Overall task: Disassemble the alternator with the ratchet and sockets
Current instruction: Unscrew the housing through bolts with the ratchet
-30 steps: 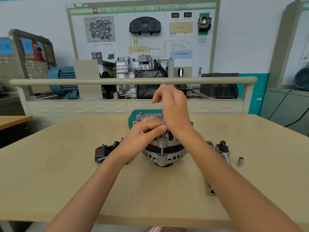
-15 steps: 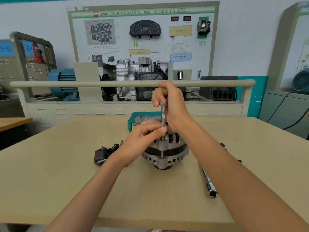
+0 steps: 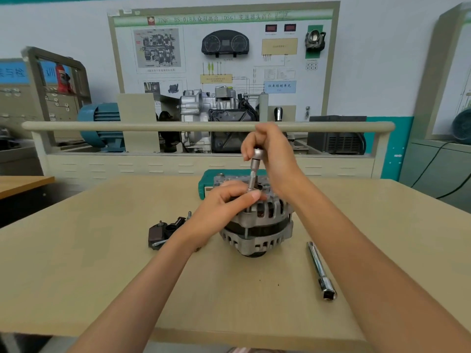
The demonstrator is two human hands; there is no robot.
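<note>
Atop the ribbed grey metal alternator, my right hand now grips the raised steel socket extension; my left hand pinches its tip, bolt seemingly backing out.

Both our forearms reach forward and converge, bare to the bottom edge of the view. Our right hand is raised higher, wrist bent, fingers curled around the top of an upright socket driver. Our left hand sits just below it, knuckles up, with thumb and fingertips pinching the driver's lower end, the two hands nearly touching.
</note>
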